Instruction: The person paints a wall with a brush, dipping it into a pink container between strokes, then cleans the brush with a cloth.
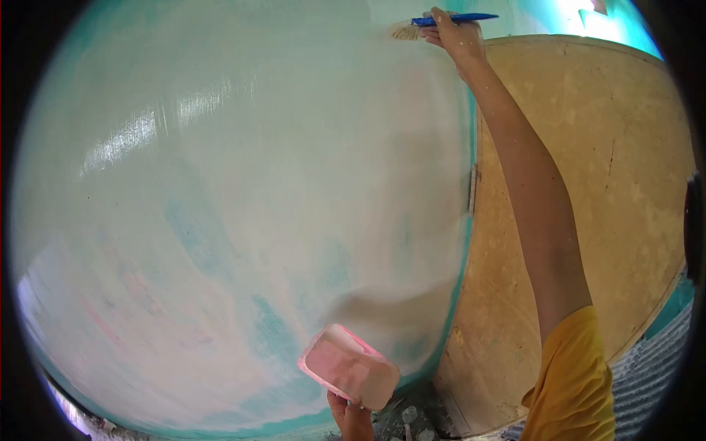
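Note:
My right hand (452,35) is raised at the top, its fingers closed round a paintbrush with a blue handle (471,17). The pale bristles (404,31) point left, at the wall (279,147), which is coated in whitish paint with turquoise patches showing through. Low in the view, my left hand (351,417) grips a pink rectangular tub (338,364) from below. Pinkish-white paint lies inside the tub, which is tilted.
A tan wooden door or panel (588,184) stands to the right of the wall, with a hinge (473,189) at its edge. Several dusty objects (412,422) lie at the bottom. Grey corrugated material (654,375) is at lower right.

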Demonstrator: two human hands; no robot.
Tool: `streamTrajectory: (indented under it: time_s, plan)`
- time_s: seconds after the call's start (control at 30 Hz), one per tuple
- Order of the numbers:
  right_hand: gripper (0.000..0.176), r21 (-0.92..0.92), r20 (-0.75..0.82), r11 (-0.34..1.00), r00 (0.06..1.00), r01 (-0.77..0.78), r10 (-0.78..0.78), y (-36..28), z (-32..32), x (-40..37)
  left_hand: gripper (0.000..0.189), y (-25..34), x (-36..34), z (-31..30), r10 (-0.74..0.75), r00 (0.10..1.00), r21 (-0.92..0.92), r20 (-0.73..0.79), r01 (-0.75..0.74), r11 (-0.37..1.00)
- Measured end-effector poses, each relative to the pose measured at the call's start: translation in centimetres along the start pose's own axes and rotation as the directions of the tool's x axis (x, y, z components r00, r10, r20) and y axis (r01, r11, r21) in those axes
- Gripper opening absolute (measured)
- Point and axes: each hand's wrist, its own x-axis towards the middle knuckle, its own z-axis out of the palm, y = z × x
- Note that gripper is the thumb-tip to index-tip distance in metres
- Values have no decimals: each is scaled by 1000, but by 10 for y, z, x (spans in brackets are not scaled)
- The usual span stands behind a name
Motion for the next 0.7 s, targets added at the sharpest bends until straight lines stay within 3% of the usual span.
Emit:
streamTrajectory:
  time_s: [0.03, 0.1, 0.17, 0.2, 0.23, 0.27, 0.33, 0.37, 0.43, 0.53, 0.6, 0.67, 0.7]
  plan:
    - [35, 2, 1, 1000, 1000, 0, 0, 14, -5, 0, 61, -9, 2, -5, 2, 1000, -1, -2, -2, 1000]
    - [33, -227, 4, 955, 981, 189, -193, 48, -19, -19, 60, -38, 6, -16, 114, 993, -113, 4, -113, 987]
    - [31, -256, -20, 967, 1000, -16, 11, 56, -27, -86, 59, -32, 1, -12, 86, 996, -170, 8, -83, 982]
    - [34, -365, 6, 930, 999, -40, 46, 68, -37, -114, 59, -29, -2, -12, 56, 998, -208, 12, -52, 977]
    - [33, -236, -40, 959, 988, -157, 152, 80, -42, -147, 59, -27, -1, -12, 59, 998, -210, 17, -54, 976]
    - [30, -76, -91, 982, 982, -172, 165, 91, -45, -179, 60, -25, -1, -13, 39, 999, -151, 33, -33, 988]
    - [28, -336, 5, 926, 983, -172, 184, 100, -62, -224, 61, -26, 2, -19, 23, 998, -87, 53, -18, 996]
    - [28, -336, 1, 927, 984, -167, 178, 97, -63, -229, 61, -34, 4, -23, 30, 997, -104, 69, -23, 994]
    - [28, -205, -87, 908, 930, -366, 356, 90, -64, -235, 61, -39, 5, -26, 34, 996, -120, 88, -23, 992]
    - [36, -360, -116, 833, 906, -420, 407, 76, -59, -174, 57, -34, 0, -28, -61, 997, -152, 38, 66, 986]
    - [41, -475, -34, 844, 964, -249, 265, 62, -48, -118, 54, -30, -4, -16, -66, 997, -275, -32, 55, 960]
    - [35, -607, 4, 785, 987, -125, 161, 63, -28, -50, 55, -28, -6, -12, -22, 999, -257, -26, 14, 966]
    - [34, -503, 3, 859, 994, -92, 108, 55, -21, -29, 57, -29, -7, -9, 26, 999, -233, -19, -30, 972]
